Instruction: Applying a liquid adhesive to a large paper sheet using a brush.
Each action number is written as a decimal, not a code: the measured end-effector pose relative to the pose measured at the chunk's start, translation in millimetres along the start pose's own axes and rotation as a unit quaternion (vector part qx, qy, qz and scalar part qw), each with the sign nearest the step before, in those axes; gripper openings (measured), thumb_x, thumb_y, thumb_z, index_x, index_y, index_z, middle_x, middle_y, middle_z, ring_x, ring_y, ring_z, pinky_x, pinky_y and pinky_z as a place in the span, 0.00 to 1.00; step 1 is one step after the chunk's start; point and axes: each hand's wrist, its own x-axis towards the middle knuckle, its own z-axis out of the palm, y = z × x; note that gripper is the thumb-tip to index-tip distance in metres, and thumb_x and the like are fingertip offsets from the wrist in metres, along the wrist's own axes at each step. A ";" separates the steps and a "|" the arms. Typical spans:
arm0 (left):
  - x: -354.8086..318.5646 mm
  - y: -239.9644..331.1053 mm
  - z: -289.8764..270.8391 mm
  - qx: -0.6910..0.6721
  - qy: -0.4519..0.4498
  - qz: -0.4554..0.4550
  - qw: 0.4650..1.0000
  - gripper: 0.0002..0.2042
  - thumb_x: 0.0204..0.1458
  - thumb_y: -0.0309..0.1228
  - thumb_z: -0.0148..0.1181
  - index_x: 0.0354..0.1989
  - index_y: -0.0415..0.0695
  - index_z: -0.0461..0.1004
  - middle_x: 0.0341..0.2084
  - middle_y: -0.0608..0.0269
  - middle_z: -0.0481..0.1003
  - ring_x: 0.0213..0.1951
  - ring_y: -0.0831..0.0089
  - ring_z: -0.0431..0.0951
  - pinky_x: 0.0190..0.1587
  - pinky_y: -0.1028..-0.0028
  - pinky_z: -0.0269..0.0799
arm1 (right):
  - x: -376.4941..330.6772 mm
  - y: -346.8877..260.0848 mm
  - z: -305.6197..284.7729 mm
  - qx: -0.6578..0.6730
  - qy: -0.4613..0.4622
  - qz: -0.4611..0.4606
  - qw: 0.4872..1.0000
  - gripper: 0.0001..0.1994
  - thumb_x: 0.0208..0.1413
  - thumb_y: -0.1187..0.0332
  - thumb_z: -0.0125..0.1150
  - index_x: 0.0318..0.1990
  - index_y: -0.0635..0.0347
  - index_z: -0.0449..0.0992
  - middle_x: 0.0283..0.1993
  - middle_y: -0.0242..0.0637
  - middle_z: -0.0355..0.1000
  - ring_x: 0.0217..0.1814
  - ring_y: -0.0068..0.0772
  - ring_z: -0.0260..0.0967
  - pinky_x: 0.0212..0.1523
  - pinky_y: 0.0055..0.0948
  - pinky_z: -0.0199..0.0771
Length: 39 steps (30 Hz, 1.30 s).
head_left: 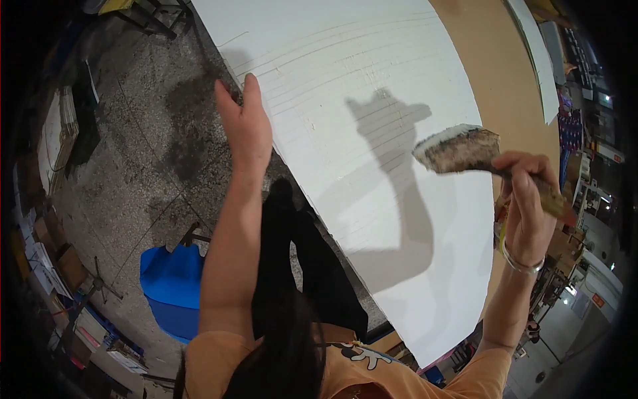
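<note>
In my right hand (528,199) is a wide brush (458,151), held by its handle. The bristles are matted, pale along the upper edge and dark below, and they hang above a large white sheet (345,153). Thin, roughly parallel lines and small raised flecks mark the sheet's far part. My left hand (247,123) is at the sheet's left edge, thumb and fingers apart and nothing in it; whether it touches the edge I cannot tell. My right arm's shadow falls across the sheet.
A tan board or tabletop (482,40) shows beyond the sheet's right side, with another white panel (535,60) past it. Blue cloth or a blue seat (171,282) sits to my left above the speckled floor (146,139). Stacked boards (58,133) and boxes line the far left.
</note>
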 end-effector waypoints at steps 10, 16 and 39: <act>-7.6 -6.2 13.1 -0.110 -0.051 -0.057 0.991 0.29 0.61 0.43 0.41 0.64 0.35 0.47 0.56 0.46 0.61 0.56 0.61 0.64 0.57 0.68 0.59 | 90.0 2.2 88.6 0.015 -0.012 -0.096 0.995 0.09 0.51 0.69 0.62 0.34 0.68 0.77 0.29 0.33 0.74 0.30 0.19 0.71 0.32 0.17 0.71; -11.0 -3.2 11.8 -0.101 -0.060 -0.047 0.992 0.27 0.61 0.42 0.40 0.63 0.37 0.49 0.55 0.47 0.63 0.54 0.62 0.66 0.55 0.69 0.62 | 77.8 6.0 75.8 -0.091 -0.054 0.003 0.994 0.07 0.50 0.70 0.62 0.30 0.65 0.77 0.23 0.30 0.72 0.24 0.16 0.67 0.25 0.16 0.66; -12.8 -2.1 13.0 -0.133 -0.050 -0.033 0.989 0.24 0.61 0.42 0.41 0.56 0.34 0.58 0.49 0.50 0.68 0.49 0.66 0.69 0.52 0.70 0.64 | -7.9 -13.6 3.8 -0.135 -0.019 0.154 0.979 0.08 0.53 0.68 0.61 0.32 0.65 0.76 0.26 0.34 0.74 0.21 0.18 0.66 0.23 0.17 0.67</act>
